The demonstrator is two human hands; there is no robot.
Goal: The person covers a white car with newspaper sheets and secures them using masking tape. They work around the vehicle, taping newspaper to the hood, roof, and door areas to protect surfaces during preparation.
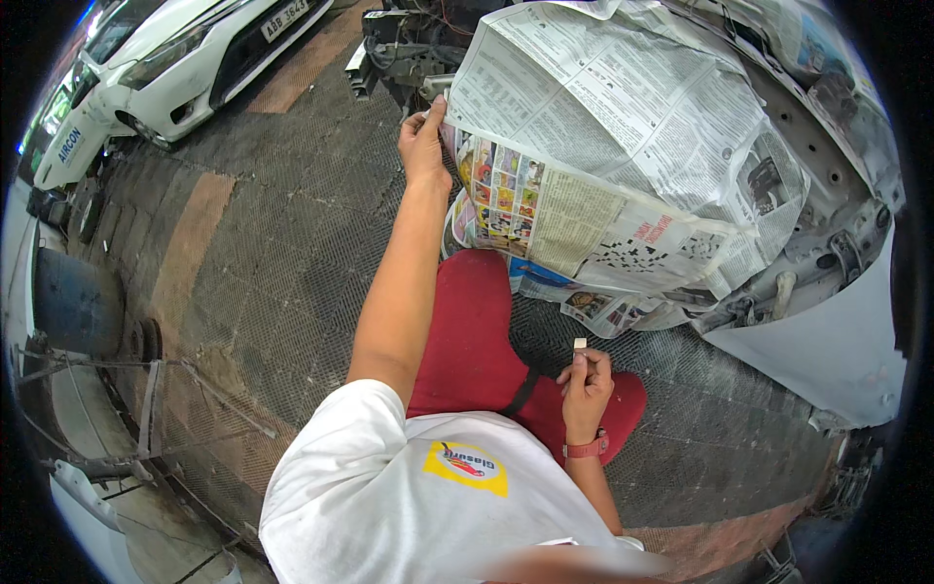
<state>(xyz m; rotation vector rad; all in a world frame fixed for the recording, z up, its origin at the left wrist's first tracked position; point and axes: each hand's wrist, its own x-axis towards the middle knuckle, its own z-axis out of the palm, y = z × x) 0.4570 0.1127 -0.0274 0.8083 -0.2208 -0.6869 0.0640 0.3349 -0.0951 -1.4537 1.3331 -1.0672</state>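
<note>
Large newspaper sheets [623, 127] drape over the front of a car body in front of me, with a comics and crossword page hanging on the near side. At their left edge my left hand [425, 151] is closed, its fingertips pinching the paper's border. Above my right thigh, my right hand [588, 389] is closed on a small pale piece [580, 344], flat and squarish, perhaps a bit of tape. Its exact kind cannot be made out. The piece is held apart from the newspaper. What lies under the sheets is mostly hidden.
Bare grey car body metal [837, 253] and a grey fender panel [827, 350] stand at the right. Dark engine-bay parts [409, 54] jut out beyond my left hand. A white car [185, 68] is at the far left, a blue drum [78, 302] and a metal frame [151, 409] nearer.
</note>
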